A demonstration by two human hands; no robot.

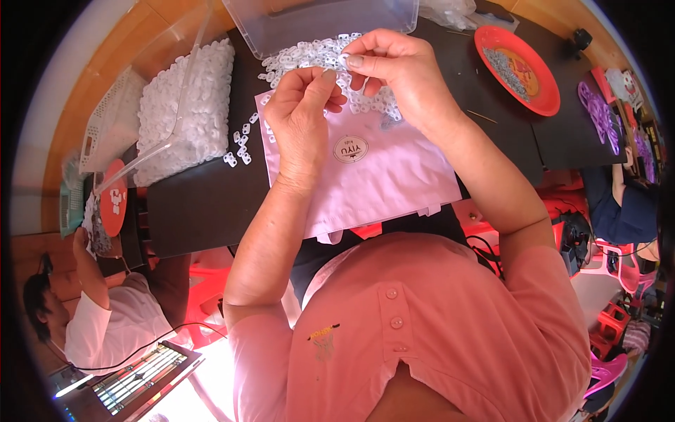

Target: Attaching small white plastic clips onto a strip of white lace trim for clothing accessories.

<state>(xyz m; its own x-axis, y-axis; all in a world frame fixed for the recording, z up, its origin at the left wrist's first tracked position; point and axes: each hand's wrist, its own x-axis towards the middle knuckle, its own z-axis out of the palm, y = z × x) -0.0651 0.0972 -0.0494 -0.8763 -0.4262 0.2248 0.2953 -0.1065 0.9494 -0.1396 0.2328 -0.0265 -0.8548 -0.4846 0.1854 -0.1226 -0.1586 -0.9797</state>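
Above the pink cloth bag (394, 169), my two hands are close together over a pile of small white plastic pieces with dark holes (302, 55). A small white plastic piece (344, 60) is pinched between the thumb and forefinger of my right hand (404, 70). My left hand (302, 105) is closed in a pinch, thumb against forefinger, just left of that piece. Whatever it grips is too small to make out. More white pieces lie under and between my hands, on the top part of the cloth.
A clear plastic bin (323, 24) stands behind the pile. At the left is a large clear bag of white pieces (186, 112). A red plate (548, 98) at the right holds small grey parts. Another person (116, 320) sits at the lower left, beside another red plate (113, 218).
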